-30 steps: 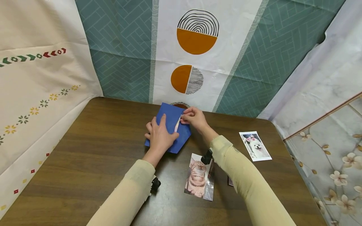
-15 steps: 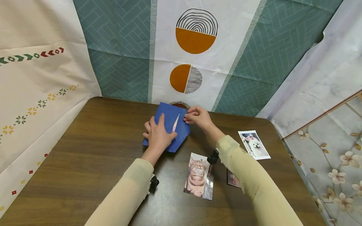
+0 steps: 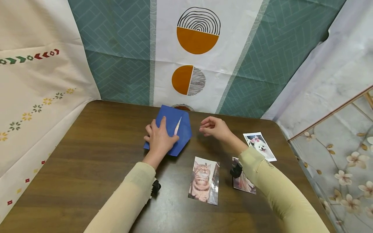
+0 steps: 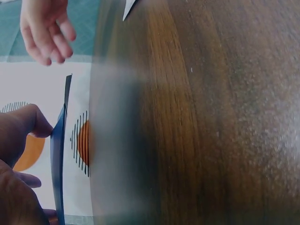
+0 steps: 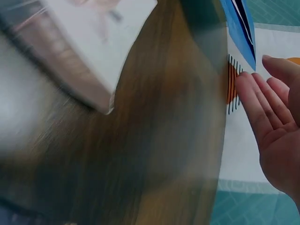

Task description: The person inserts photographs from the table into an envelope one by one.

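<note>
Two hands: we see the left hand [image 3: 160, 137] gripping the blue envelope [image 3: 171, 123], thumb on its face; the right hand [image 3: 215, 127] holds nothing, fingers loose, apart from it.
Envelope: we find it raised above the table [image 3: 102, 155], near the far edge, a pale sliver [image 3: 177, 127] showing in its face.
Photos: we count three, the cat photo [image 3: 203, 181], the dog photo [image 3: 259, 146] farther right, and a third photo [image 3: 243, 184] partly hidden by the right arm.

The left hand [image 3: 159, 138] obstructs the blue envelope [image 3: 184, 132], leaving its right edge free.
</note>
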The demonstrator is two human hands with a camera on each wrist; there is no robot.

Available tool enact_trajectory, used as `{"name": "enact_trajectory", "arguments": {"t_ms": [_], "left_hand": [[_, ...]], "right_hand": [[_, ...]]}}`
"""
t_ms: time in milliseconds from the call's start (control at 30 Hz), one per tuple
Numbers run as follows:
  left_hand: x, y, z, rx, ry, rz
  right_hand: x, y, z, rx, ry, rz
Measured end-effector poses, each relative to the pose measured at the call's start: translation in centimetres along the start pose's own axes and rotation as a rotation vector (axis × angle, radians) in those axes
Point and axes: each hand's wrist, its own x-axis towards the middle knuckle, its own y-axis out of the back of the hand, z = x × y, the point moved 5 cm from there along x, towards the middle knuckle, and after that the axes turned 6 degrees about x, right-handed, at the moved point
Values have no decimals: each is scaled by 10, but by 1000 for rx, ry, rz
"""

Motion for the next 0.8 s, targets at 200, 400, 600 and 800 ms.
{"name": "enact_trajectory", "arguments": {"t_ms": [200,400,600,800], "left_hand": [[1,0,-1,0,-4,-4],[2,1,-3,3,-1,-1],[3,2,-5,1,3,-4],[2,3,-7,-2,10,-7]], "right_hand": [[-24,6,0,-235,73,-31],[-50,9,4,-362,101,-72],[-77,7,7,-479,109,-114],[-102,-3,9,-725,206,-125]]}}
